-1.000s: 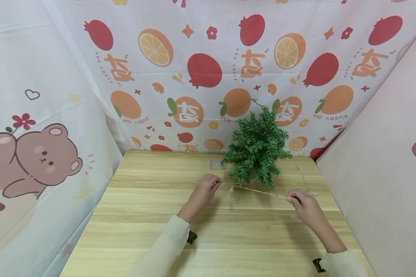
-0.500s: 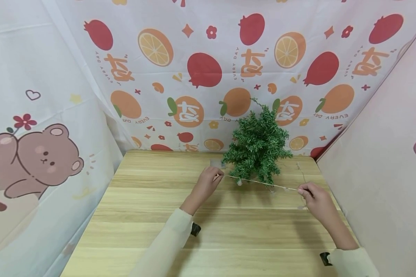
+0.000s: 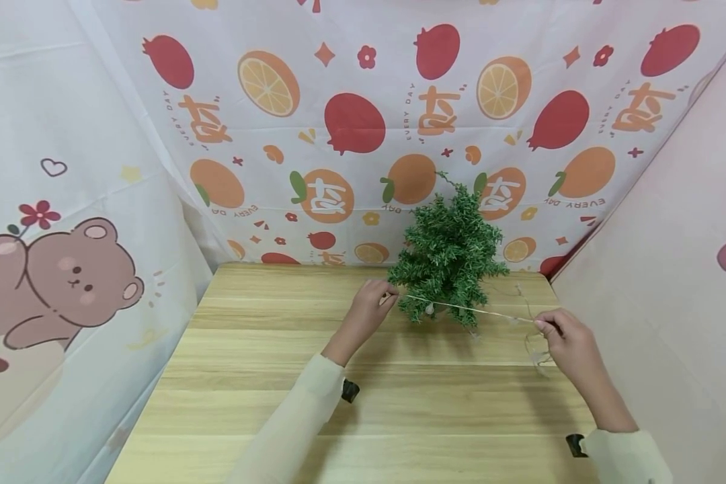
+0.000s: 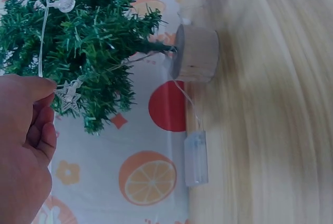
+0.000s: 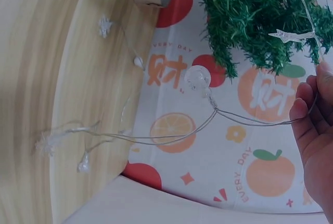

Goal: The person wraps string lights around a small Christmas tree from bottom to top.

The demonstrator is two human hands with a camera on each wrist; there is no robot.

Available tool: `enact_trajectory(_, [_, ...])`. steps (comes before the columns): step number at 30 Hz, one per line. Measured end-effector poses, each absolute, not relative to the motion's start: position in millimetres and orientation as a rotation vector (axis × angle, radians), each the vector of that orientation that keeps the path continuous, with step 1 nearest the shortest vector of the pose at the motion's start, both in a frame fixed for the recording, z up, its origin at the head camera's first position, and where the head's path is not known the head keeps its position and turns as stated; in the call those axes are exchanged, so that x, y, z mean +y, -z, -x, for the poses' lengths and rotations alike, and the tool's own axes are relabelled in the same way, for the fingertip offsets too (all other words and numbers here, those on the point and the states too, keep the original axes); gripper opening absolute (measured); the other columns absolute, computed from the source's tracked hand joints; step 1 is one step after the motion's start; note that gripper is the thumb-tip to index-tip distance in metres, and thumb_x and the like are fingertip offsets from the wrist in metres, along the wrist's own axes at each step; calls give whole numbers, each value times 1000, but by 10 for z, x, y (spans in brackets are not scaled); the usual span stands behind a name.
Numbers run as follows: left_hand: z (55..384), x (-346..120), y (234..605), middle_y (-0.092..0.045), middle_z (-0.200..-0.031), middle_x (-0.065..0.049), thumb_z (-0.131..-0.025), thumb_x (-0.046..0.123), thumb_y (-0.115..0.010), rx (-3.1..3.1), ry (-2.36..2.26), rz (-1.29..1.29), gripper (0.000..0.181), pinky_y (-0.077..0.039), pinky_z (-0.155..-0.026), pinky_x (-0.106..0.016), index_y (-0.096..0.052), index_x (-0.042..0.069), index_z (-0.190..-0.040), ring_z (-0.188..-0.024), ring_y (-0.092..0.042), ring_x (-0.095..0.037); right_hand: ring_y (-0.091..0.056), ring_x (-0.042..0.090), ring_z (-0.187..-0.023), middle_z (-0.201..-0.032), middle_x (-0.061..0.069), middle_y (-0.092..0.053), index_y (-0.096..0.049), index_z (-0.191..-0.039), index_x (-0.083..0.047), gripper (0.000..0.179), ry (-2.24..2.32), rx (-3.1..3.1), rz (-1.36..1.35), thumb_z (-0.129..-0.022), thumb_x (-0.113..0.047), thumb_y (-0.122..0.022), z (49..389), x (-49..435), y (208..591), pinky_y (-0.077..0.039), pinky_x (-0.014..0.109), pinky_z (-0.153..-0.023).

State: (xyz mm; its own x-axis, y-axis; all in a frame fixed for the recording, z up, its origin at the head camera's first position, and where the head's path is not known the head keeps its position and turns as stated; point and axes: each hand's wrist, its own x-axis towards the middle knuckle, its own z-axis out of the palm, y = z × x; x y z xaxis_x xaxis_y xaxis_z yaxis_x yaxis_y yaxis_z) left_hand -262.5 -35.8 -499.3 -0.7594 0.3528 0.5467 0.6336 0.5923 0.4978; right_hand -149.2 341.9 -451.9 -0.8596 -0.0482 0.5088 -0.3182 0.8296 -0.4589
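A string of fairy lights (image 3: 478,310) stretches between my hands in front of a small artificial Christmas tree (image 3: 450,252). My left hand (image 3: 370,310) pinches the wire left of the tree; a clear star bulb (image 4: 68,98) hangs beside its fingertips. To the right of the tree, my right hand (image 3: 571,341) pinches the string. Past it the wire hangs with a round bulb (image 5: 197,78) and runs down to the table. Another star bulb (image 5: 291,36) is near the right fingertips. The tree stands upright on a round wooden base (image 4: 196,53).
A clear battery box (image 4: 196,159) lies on the table by the tree base, wired to the string. More bulbs, including a snowflake-like bulb (image 5: 49,143), lie on the wooden table (image 3: 266,376). Printed cloth (image 3: 314,87) hangs behind, with curtains at both sides.
Both hands have moved up and away, with the right one also going rightward. The taut string has risen from in front of the tree's foot to across its lower branches.
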Motion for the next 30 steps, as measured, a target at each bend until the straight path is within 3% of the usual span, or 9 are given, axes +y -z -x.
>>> enact_trajectory(2, [2638,-331,4975,-71,-97,-3,-93,6,-73,-2424,1004,788,5,-53,-86,-38,-73,9,-97,-91,-62,-19,-45,2,-67,-85,4,-62,-69,-92,-3,4,-756,-2520,-258,-96,-3,-67,1508,3446,4510,-39,16,-58])
enact_trajectory(11, [2666,-214,4900,-72,-103,-3,-97,11,-69,-2448,1147,765,8,-49,-83,-37,-74,8,-102,-93,-61,-19,-44,-1,-66,-80,5,-58,-68,-91,0,5,-784,-2476,-226,-95,-2,-67,1599,3553,4457,-36,14,-56])
enact_trajectory(19, [2646,-101,4855,-71,-102,-4,-97,11,-69,-2488,1173,765,9,-53,-76,-30,-74,8,-103,-91,-62,-18,-47,0,-66,-80,9,-60,-68,-94,-1,10,-816,-2530,-96,-99,-9,-65,1699,3669,4391,-39,15,-55])
enact_trajectory(30, [2573,15,4877,-70,-104,-2,-99,14,-66,-2507,1180,777,11,-52,-76,-26,-74,11,-105,-92,-59,-16,-50,5,-67,-84,14,-62,-67,-103,1,23,-837,-2566,39,-104,-20,-59,1893,3748,4339,-42,18,-56])
